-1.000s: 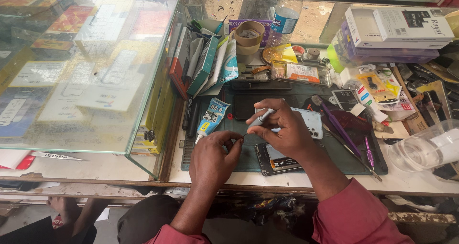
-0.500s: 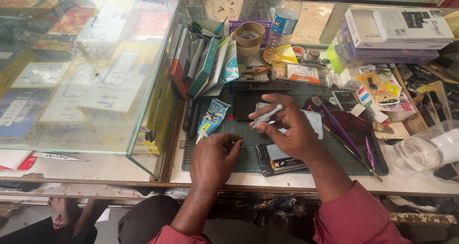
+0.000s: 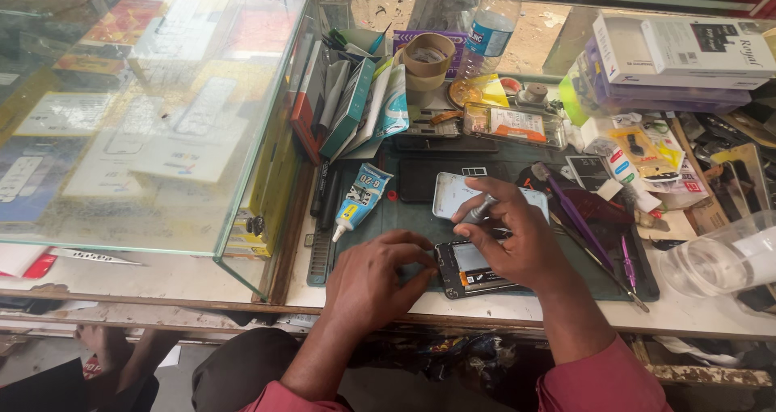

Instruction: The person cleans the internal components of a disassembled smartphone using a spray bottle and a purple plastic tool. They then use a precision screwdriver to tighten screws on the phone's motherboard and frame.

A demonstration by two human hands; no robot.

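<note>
Head view of a repair bench (image 3: 202, 275). An opened phone (image 3: 473, 268) lies on a dark green mat (image 3: 412, 218) near the bench's front edge, between the two hands. The left hand (image 3: 376, 279) rests on the mat with its fingertips at the phone's left edge; whether this grip is pinched on the phone cannot be told. The right hand (image 3: 517, 238) lies over the phone's upper right part, its grip closed around a slim grey tool (image 3: 478, 210) whose tip points down toward the phone. A pale back cover (image 3: 453, 194) lies just behind the phone, partly under the right hand. A blue glue tube (image 3: 360, 200) lies to the left on the mat; purple tools (image 3: 582, 222) lie to the right. A glass case (image 3: 145, 113) stands at left; a water bottle (image 3: 493, 24) and boxes (image 3: 687, 56) stand behind.
</note>
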